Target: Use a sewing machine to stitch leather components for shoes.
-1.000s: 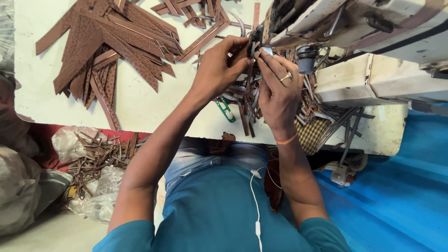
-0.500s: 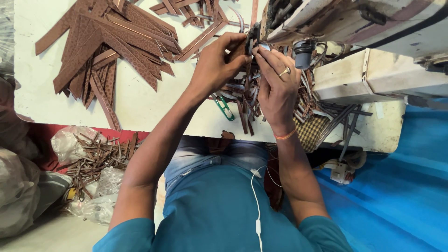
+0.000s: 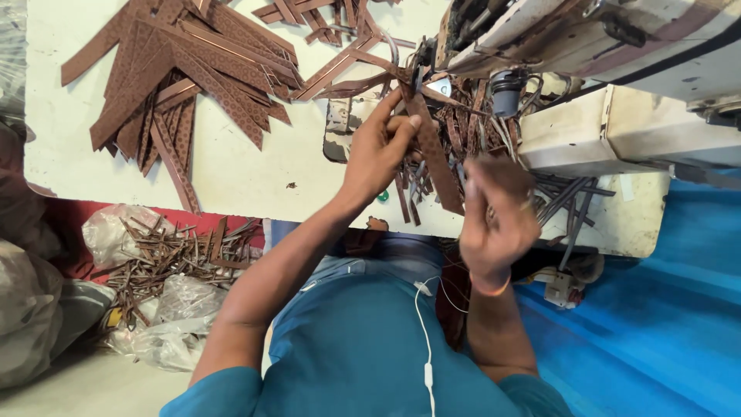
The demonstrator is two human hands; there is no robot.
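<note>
Two hands at the sewing machine point(image 3: 587, 46).
Left hand point(image 3: 382, 150) pinches a brown strip point(image 3: 434, 158) beside it; right hand point(image 3: 498, 212) blurred, grip unclear.

pkgs: clear plastic bags point(image 3: 166, 309) seen on floor below table edge, lower left, crumpled, translucent white (brown strip scraps heaped on/around them) | grey sack point(image 3: 35, 324) seen at far left, bulging | labels/signs/screens: none seen

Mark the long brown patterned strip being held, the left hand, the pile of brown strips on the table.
long brown patterned strip point(image 3: 437, 164), head view, mid-length
left hand point(image 3: 380, 150), head view, back of hand
pile of brown strips point(image 3: 181, 73), head view, centre
</note>
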